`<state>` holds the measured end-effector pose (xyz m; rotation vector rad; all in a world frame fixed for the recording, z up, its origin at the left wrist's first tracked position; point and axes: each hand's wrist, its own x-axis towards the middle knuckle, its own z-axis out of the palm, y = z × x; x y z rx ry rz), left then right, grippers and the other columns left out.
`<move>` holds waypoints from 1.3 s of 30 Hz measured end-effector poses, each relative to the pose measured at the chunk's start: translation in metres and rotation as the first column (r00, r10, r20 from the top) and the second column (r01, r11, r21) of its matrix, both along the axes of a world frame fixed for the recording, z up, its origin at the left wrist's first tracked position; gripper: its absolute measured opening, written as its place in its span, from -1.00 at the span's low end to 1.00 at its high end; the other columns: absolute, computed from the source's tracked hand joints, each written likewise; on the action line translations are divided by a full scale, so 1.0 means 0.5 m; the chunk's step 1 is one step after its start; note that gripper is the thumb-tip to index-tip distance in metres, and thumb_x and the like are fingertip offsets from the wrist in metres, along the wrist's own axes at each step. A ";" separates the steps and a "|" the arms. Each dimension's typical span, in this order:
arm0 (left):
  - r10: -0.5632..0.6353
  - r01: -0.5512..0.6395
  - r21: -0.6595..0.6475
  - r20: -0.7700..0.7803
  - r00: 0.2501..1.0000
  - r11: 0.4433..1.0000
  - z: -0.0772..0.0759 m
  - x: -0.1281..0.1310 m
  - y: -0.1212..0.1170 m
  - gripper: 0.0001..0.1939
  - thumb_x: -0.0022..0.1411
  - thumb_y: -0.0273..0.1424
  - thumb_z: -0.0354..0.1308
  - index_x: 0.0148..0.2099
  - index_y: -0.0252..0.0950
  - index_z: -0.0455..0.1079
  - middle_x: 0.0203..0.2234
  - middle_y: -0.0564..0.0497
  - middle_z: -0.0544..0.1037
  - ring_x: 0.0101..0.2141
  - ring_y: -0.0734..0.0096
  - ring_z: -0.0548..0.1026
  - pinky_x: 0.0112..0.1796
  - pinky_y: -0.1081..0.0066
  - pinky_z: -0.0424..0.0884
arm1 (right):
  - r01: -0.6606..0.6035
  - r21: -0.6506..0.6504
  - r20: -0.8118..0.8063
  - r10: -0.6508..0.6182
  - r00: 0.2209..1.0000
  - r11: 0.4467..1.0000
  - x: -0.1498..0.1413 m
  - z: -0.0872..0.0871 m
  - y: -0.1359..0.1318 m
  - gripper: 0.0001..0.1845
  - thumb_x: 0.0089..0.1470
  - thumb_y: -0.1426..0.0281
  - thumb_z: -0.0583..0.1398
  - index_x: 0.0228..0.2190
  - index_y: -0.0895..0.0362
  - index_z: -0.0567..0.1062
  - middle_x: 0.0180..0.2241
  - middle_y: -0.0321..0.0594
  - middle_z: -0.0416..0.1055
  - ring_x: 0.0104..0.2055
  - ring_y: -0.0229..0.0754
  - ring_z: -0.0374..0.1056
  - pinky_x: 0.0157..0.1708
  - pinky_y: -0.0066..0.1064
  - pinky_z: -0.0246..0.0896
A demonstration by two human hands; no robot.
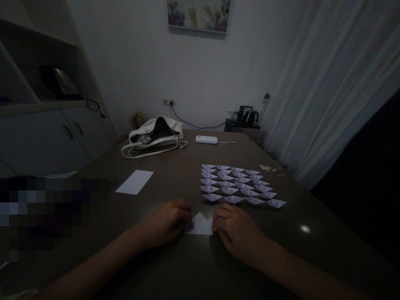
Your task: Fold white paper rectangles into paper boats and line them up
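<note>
A small white folded paper piece (201, 225) lies on the dark table (175, 179) between my two hands. My left hand (168, 221) has its fingers curled and pressed on the paper's left edge. My right hand (237, 231) is curled too, pinching the paper's right edge. Just beyond my hands, several folded white paper boats (239, 185) sit in neat rows on the table.
A flat white sheet of paper (135, 182) lies to the left. Farther back are a white handbag (154, 135) and a white power bank (206, 139) with a cable. A curtain (337, 83) hangs at the right, cabinets (46, 137) stand at the left.
</note>
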<state>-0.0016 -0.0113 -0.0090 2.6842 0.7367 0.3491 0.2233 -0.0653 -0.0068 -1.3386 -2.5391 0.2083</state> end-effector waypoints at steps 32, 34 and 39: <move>0.045 -0.043 -0.033 0.032 0.998 0.998 0.002 0.004 -0.005 -0.93 0.23 -0.48 0.08 -0.23 -0.29 0.37 -0.32 -0.02 0.45 -0.29 0.35 0.40 -0.30 0.41 0.29 | 0.041 -0.023 -0.083 -0.043 0.996 0.999 -0.003 -0.016 -0.009 -0.53 0.12 0.38 0.11 0.07 0.23 0.28 -0.01 -0.03 0.37 0.00 -0.02 0.27 -0.04 -0.18 0.21; 0.030 -0.028 -0.044 0.049 0.998 0.999 0.006 0.004 -0.007 -0.92 0.24 -0.47 0.06 -0.22 -0.29 0.37 -0.32 -0.02 0.45 -0.29 0.35 0.40 -0.29 0.41 0.29 | 0.041 -0.039 -0.089 -0.044 0.995 0.998 -0.003 -0.014 -0.007 -0.57 0.13 0.35 0.11 0.03 0.21 0.33 -0.05 -0.04 0.39 -0.02 -0.02 0.28 -0.04 -0.18 0.22; -0.003 0.007 -0.036 0.106 0.994 0.999 0.010 0.005 -0.008 -0.89 0.27 -0.46 0.04 -0.19 -0.29 0.38 -0.29 -0.04 0.46 -0.27 0.34 0.41 -0.27 0.39 0.30 | 0.039 -0.032 -0.174 -0.044 0.984 0.999 0.000 -0.028 -0.002 -0.53 0.11 0.35 0.14 0.06 0.21 0.31 -0.05 -0.03 0.39 -0.04 -0.03 0.31 -0.06 -0.18 0.23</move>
